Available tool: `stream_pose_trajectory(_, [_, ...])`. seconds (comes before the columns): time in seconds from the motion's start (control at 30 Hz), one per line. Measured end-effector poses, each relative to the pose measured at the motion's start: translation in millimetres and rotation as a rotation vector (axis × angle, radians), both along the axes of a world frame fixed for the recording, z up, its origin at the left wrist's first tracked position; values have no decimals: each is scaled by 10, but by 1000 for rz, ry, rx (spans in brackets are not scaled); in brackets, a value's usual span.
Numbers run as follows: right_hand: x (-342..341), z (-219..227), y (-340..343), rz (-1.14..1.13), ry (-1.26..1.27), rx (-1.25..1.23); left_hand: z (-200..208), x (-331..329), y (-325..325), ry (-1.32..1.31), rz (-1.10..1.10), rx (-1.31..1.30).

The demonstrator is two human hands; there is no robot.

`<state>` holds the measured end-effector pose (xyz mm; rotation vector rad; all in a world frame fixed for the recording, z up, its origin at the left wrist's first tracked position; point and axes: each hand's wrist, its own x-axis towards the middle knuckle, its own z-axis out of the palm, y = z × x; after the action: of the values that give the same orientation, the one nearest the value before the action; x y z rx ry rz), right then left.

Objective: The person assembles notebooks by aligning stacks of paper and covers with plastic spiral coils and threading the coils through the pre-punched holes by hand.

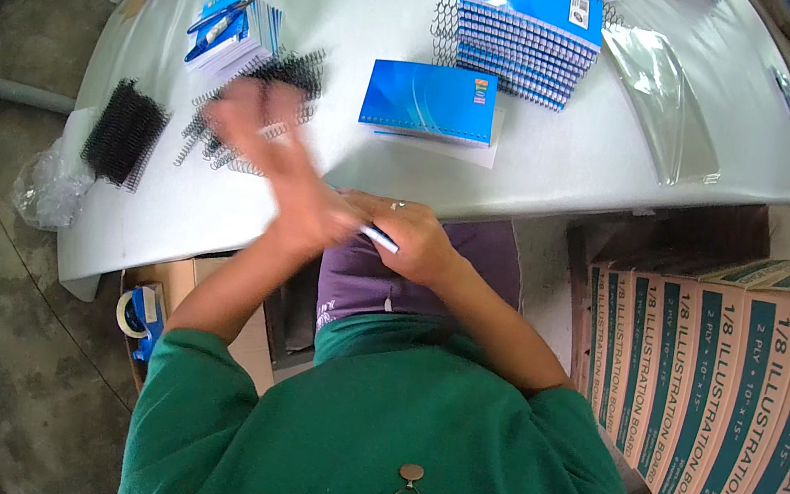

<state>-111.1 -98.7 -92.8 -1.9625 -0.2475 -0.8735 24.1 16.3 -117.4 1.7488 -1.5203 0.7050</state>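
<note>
My left hand (265, 128) is smeared by motion over a loose heap of black wire binding coils (227, 148). Its fingers are too blurred to show whether they hold anything. Close to my lap, at the table's front edge, my right hand (411, 239) is closed on a thin booklet (379, 238), of which little more than a white edge shows. Beyond it a blue-covered notebook (429, 100) lies on white sheets. A stack of spiral-bound blue notebooks (525, 38) stands farther back. Left of that, a pile of blue-covered booklets (235, 33) has a pen on top.
A block of black coils (125, 133) lies at the left of the white table (577, 172). Clear plastic sheets (663, 103) lie at the right. Large cardboard boxes (701, 371) stand at my right, below the table. A blue tape dispenser (143, 318) sits low at my left.
</note>
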Motion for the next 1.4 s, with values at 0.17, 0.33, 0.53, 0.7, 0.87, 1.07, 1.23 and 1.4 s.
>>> stream_pose_trajectory(0.17, [42, -9, -144, -26, 40, 98, 298, -422, 165, -331, -229, 262])
stream_pose_trajectory(0.33, [36, 36, -72, 122, 165, 197, 455, -397, -174, -106, 114, 56])
stream_pose_trajectory(0.53, [7, -73, -148, 47, 162, 423, 752, -647, -26, 11, 21, 335])
stream_pose_trajectory(0.7, [89, -44, -190, -62, 114, 313, 1188, -473, -271, 101, -128, 508])
stream_pose_trajectory(0.87, [105, -18, -187, -102, 156, 360, 1275, -374, -384, -7, -178, 546])
stream_pose_trajectory(1.07, [118, 57, -210, -52, 176, 418, 1466, -343, -448, -34, -155, 647])
stream_pose_trajectory(1.23, [-39, 267, -254, -87, 68, 453, 1638, -365, -481, 1, -161, 561])
stream_pose_trajectory(1.4, [-238, 932, -766, -255, -403, 851, 1974, -240, -722, 344, 24, -80])
